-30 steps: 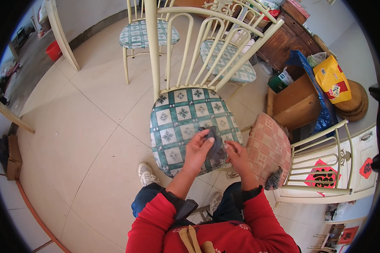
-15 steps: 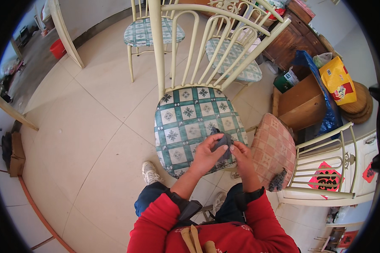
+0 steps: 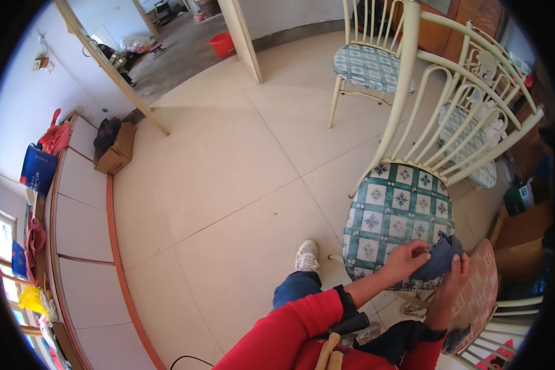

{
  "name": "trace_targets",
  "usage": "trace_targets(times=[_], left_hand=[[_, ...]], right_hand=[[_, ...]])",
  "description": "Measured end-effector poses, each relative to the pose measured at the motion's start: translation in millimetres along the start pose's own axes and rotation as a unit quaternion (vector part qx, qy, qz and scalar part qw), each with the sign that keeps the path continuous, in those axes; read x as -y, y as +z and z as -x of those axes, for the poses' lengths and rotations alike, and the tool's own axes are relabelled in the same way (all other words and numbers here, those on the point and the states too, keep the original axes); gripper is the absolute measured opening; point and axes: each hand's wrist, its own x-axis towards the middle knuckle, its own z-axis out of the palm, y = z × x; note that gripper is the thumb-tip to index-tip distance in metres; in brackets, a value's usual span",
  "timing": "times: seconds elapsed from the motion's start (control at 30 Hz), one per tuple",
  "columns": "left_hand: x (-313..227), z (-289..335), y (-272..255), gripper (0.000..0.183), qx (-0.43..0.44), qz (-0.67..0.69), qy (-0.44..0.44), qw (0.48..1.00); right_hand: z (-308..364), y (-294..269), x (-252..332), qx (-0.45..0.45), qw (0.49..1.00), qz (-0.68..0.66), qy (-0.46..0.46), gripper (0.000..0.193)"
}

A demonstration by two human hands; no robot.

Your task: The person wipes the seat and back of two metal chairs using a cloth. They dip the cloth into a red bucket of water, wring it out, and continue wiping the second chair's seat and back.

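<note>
A dark blue-grey piece of cloth (image 3: 436,259), perhaps a small knitted garment, is spread between my hands above the front of a padded chair seat (image 3: 382,213) with a green and white checked cover. My left hand (image 3: 406,259) is closed at the cloth's left side, thumb and curled fingers against it. On the other side, my right hand (image 3: 455,276) pinches its edge between thumb and fingers. Exactly what kind of cloth it is cannot be made out. The chair's cream metal back (image 3: 407,92) rises beyond the seat.
A pink checked chair seat (image 3: 480,277) is close at my right, with a dark fuzzy bundle (image 3: 456,339) on it. Further checked chairs (image 3: 367,65) stand beyond. A low white cabinet (image 3: 83,225) runs along the left, near a cardboard box (image 3: 117,151). A red bucket (image 3: 222,44) sits by the doorway.
The view has swung left, so the chairs and my hands appear farther right. The cloth, bunched between my fingers before, is now more spread out, and my hands are further apart.
</note>
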Motion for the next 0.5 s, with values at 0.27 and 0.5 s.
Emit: trace_targets(times=[0.27, 0.5], left_hand=[[0.1, -2.4, -6.5, 0.017, -0.012, -0.093, 0.058, 0.994], [-3.2, -4.5, -2.9, 0.015, -0.013, -0.013, 0.069, 0.997]], right_hand=[[-6.1, 20.9, -11.1, 0.134, 0.987, 0.088, 0.003, 0.052], [-11.0, 24.9, -20.7, 0.119, 0.986, 0.119, 0.007, 0.047]])
